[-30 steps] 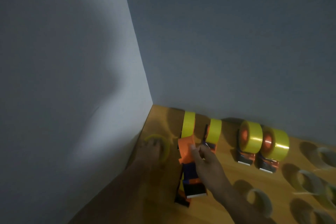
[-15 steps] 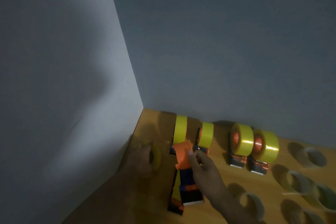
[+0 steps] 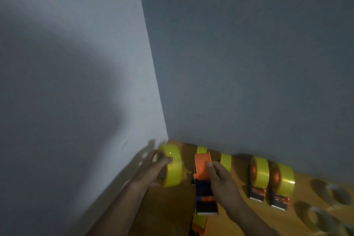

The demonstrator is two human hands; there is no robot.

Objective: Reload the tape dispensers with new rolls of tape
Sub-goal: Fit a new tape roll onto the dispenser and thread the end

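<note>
My left hand (image 3: 151,170) grips a full yellow tape roll (image 3: 172,166), held upright just above the wooden table near the left wall. My right hand (image 3: 220,180) holds an orange and blue tape dispenser (image 3: 203,166) by its orange hub, thumb on the hub. Its blade end (image 3: 207,210) points toward me. Behind it stand two yellow rolls (image 3: 226,161) against the back wall. Another dispenser with yellow tape (image 3: 200,222) lies partly under the held one.
Two loaded dispensers (image 3: 260,176) (image 3: 283,180) stand by the back wall at right. Several clear or empty tape rings (image 3: 337,193) lie on the wooden table (image 3: 172,207) at far right. Walls close the left and back sides.
My left hand has lifted the yellow roll off the table by the wall and brought it upright toward the dispenser. My right hand keeps its hold on the orange hub.
</note>
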